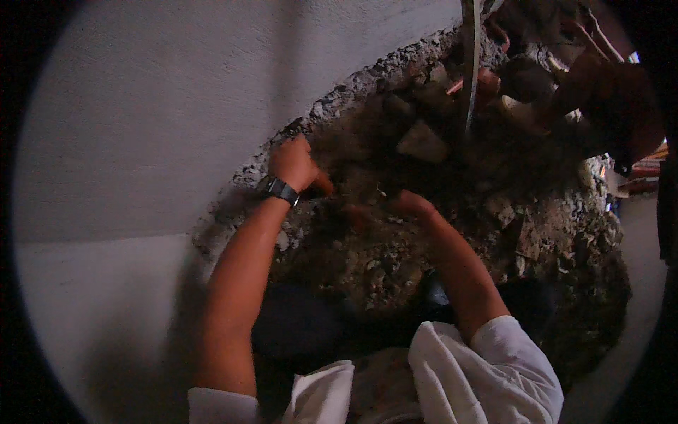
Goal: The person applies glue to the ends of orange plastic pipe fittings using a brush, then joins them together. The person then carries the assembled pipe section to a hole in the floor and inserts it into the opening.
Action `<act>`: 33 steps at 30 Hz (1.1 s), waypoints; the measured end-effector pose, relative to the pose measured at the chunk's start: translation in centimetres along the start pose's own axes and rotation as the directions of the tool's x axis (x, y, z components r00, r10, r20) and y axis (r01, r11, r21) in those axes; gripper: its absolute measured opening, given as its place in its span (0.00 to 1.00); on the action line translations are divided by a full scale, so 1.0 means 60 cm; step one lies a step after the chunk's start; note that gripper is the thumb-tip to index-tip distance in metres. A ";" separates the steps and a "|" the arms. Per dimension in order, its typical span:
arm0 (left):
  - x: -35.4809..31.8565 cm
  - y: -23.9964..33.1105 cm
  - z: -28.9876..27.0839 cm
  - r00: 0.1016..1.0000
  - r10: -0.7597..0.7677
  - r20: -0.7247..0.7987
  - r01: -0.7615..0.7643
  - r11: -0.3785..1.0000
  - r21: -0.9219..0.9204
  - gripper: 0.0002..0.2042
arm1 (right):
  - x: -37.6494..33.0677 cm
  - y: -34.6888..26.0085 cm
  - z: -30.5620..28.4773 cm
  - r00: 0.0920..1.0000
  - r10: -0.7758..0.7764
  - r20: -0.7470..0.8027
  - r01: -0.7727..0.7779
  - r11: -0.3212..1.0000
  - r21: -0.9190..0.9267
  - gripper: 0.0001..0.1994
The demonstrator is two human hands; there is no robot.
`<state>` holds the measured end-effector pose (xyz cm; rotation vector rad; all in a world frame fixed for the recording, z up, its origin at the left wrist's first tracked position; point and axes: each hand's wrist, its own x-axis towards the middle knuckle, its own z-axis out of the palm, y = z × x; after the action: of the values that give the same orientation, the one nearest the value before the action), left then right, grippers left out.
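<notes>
My left hand [293, 164], with a dark wristwatch [280, 189] on its wrist, rests at the broken edge of the concrete [332, 106]. Its thumb points away toward the soil, and I see nothing held in it. To its right, my right hand [413, 203] is low in the dug-out pit, close to the loose soil [385, 261]. The fingers there look closed and lie in shadow. A tiny pale bit shows beside them, too small to name. Between and ahead of the hands the brown earth is dark.
A pale angular stone [422, 143] and other rubble lie ahead. A thin pale strip [473, 71] hangs down into the pit. Dark shapes at the upper right seem to include another person's arm. Smooth grey concrete [155, 127] spreads on the left.
</notes>
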<state>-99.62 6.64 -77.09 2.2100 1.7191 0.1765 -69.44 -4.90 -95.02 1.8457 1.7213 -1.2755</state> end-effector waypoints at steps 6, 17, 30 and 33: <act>-0.017 0.002 -0.019 0.995 -0.098 0.014 0.098 0.995 -0.023 0.23 | -0.003 -0.069 -0.056 0.989 -0.078 -0.126 -0.006 0.827 -0.563 0.17; -0.021 0.007 -0.014 0.997 -0.075 -0.023 0.075 0.997 -0.032 0.20 | 0.162 -0.103 0.013 0.987 -0.132 -0.097 0.058 0.837 -0.544 0.09; -0.016 0.000 -0.012 0.998 -0.058 -0.017 0.058 0.998 -0.022 0.22 | 0.095 -0.051 -0.142 0.939 -0.341 0.032 0.268 0.675 -0.687 0.11; -0.019 0.001 -0.018 0.997 -0.068 0.021 0.068 0.998 -0.014 0.21 | 0.128 -0.030 -0.100 0.955 -0.292 -0.053 0.200 0.765 -0.612 0.11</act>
<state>-100.16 5.72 -75.95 2.1317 1.7731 0.1488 -69.68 4.79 -96.95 1.3836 2.1803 -0.5472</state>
